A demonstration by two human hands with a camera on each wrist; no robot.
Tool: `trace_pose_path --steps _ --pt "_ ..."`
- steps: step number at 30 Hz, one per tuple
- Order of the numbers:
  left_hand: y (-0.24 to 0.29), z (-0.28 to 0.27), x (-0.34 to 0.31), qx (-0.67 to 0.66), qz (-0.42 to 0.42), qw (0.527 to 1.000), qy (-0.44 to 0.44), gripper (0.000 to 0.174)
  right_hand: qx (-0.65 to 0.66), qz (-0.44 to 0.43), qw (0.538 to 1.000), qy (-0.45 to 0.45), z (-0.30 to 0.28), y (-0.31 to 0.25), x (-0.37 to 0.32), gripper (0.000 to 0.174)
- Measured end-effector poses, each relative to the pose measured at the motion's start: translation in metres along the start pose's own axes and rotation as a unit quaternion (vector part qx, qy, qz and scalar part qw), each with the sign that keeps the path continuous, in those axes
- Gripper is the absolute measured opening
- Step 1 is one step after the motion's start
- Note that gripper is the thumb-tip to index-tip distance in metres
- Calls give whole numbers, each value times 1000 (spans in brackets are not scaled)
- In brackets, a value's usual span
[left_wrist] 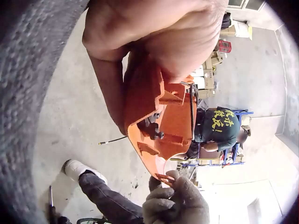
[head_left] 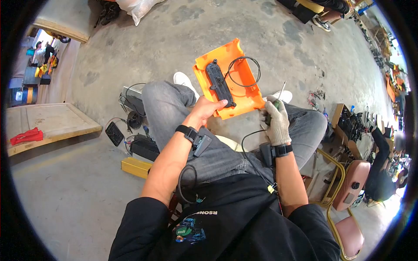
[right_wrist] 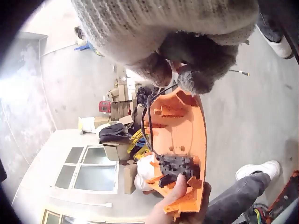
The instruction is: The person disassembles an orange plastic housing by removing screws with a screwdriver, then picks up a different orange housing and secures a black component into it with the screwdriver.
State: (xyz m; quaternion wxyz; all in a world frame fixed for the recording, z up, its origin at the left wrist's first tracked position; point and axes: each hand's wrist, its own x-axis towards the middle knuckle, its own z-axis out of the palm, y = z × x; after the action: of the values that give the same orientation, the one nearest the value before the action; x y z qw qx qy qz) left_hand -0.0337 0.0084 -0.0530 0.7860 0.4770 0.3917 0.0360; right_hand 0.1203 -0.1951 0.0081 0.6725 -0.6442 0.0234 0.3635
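My bare left hand [head_left: 203, 108] grips the near left end of an orange plastic housing [head_left: 244, 99]. Its thumb lies over a long black plastic module [head_left: 220, 82] inside the shell; the other fingers are mostly hidden underneath. From the module a thin black cable [head_left: 260, 74] loops over the open shell. My right hand [head_left: 277, 121], in a pale knit glove with dark fingertips, pinches the housing's near right corner between thumb and fingers, as the left wrist view shows. A slim rod like a screwdriver shaft [head_left: 283, 89] shows beside this glove, with something green at its lower end.
At the right stand a folded chair with a pink seat [head_left: 349, 235] and a box of dark parts [head_left: 344, 115]. A wooden board [head_left: 52, 124] with a red cloth [head_left: 27, 136] lies left. Beside my left leg are black electronics and cables [head_left: 141, 145]. Another person [left_wrist: 219, 125] is further off.
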Motion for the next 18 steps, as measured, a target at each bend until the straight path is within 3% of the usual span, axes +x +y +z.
trace_pose_path --steps 3,6,7,10,11,14,18 --pt "4 3 0 14 20 1000 13 30 -74 -4 997 32 -6 -10 -3 25" --pt "18 7 -1 25 53 998 26 27 -298 -11 954 30 4 -31 -23 29" --pt "24 8 -1 27 54 998 24 27 -296 -12 954 31 6 -33 -26 29" --pt "41 14 10 182 49 980 63 25 -402 -57 914 28 -1 -26 -22 41" --pt "39 14 10 177 49 981 62 25 -407 -57 911 28 -6 -24 -24 41" --pt "35 14 11 222 70 970 76 24 -527 -278 803 22 0 -37 -38 42" --pt "30 17 9 245 69 962 100 29 -449 -286 845 60 13 -42 -58 37"
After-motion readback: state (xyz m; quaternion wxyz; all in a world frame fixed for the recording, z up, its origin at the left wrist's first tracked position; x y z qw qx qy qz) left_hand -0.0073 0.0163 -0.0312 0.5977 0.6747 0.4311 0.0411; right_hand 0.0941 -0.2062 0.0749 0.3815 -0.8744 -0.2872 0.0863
